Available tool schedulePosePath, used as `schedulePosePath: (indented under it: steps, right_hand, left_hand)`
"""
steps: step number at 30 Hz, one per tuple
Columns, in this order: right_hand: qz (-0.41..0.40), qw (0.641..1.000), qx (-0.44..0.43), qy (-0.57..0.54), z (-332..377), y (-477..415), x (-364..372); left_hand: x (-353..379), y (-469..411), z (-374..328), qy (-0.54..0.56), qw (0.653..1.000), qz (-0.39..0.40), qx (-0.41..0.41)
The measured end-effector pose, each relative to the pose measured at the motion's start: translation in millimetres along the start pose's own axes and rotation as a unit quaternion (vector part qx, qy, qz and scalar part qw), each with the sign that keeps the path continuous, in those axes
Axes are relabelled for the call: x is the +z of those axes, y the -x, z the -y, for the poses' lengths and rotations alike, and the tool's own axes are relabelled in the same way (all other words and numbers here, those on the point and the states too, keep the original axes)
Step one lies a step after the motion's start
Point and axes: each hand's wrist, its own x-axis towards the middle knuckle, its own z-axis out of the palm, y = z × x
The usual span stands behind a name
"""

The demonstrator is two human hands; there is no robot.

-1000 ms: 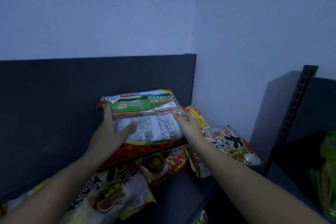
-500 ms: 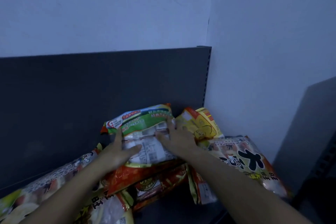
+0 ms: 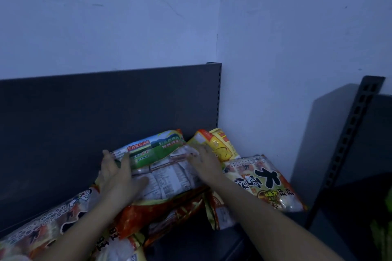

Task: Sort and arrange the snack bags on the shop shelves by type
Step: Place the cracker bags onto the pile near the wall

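Note:
A green-and-white snack bag (image 3: 161,161) lies back side up on top of a red-orange bag (image 3: 161,214), against the dark shelf back panel. My left hand (image 3: 118,178) grips its left end, thumb across the printed back. My right hand (image 3: 206,165) rests flat on its right end, fingers spread. A yellow bag (image 3: 220,146) leans in the corner behind my right hand. A large bag with a black character (image 3: 265,184) lies to the right. Another large bag (image 3: 46,224) lies at the left under my forearm.
The dark back panel (image 3: 84,123) rises behind the bags, and the white wall corner closes the right end. A second dark shelf unit with a slotted upright (image 3: 347,144) stands to the right, with something green (image 3: 384,237) at the frame's edge. Bare dark shelf (image 3: 191,246) shows in front.
Both hands lowered the green-and-white bag from upright against the panel down onto the pile of bags. My view shifted left, then back to the right.

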Motion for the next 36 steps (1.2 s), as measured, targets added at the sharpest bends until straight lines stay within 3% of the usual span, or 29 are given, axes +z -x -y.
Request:
schedulePosePath:
  steps: [2,6,11,15,18,24,27,29,31,36]
  right_hand:
    - [-0.037,0.998,0.049,-0.017,-13,10,-16]
    - [-0.121,0.974,0.185,-0.055,-48,33,-54]
    - [-0.198,0.906,0.347,-0.144,-119,63,-69]
    - [-0.282,0.833,0.443,-0.177,-112,91,-77]
    - [-0.35,0.761,0.46,-0.296,-105,101,-72]
    - [-0.336,0.665,0.42,-0.519,-113,89,-60]
    - [-0.289,0.656,0.403,-0.569,-116,81,-56]
    - [-0.271,0.653,0.393,-0.587,-115,77,-57]
    - [-0.262,0.664,0.382,-0.587,-115,69,-59]
    - [-0.289,0.699,0.347,-0.554,-100,53,-57]
  left_hand:
    - [4,5,-14,-0.003,0.997,-0.052,0.057]
    - [24,22,-45,-0.007,0.973,-0.062,0.22]
    - [68,54,-90,-0.076,0.914,0.048,0.396]
    - [109,67,-112,-0.222,0.865,0.119,0.433]
    - [132,64,-113,-0.305,0.838,0.137,0.43]
    - [152,55,-108,-0.297,0.838,0.082,0.45]
    - [153,52,-107,-0.299,0.836,0.073,0.454]
    - [156,49,-108,-0.257,0.85,0.036,0.458]
    - [156,45,-108,-0.217,0.868,0.05,0.443]
    - [137,49,-105,0.009,0.886,0.067,0.459]
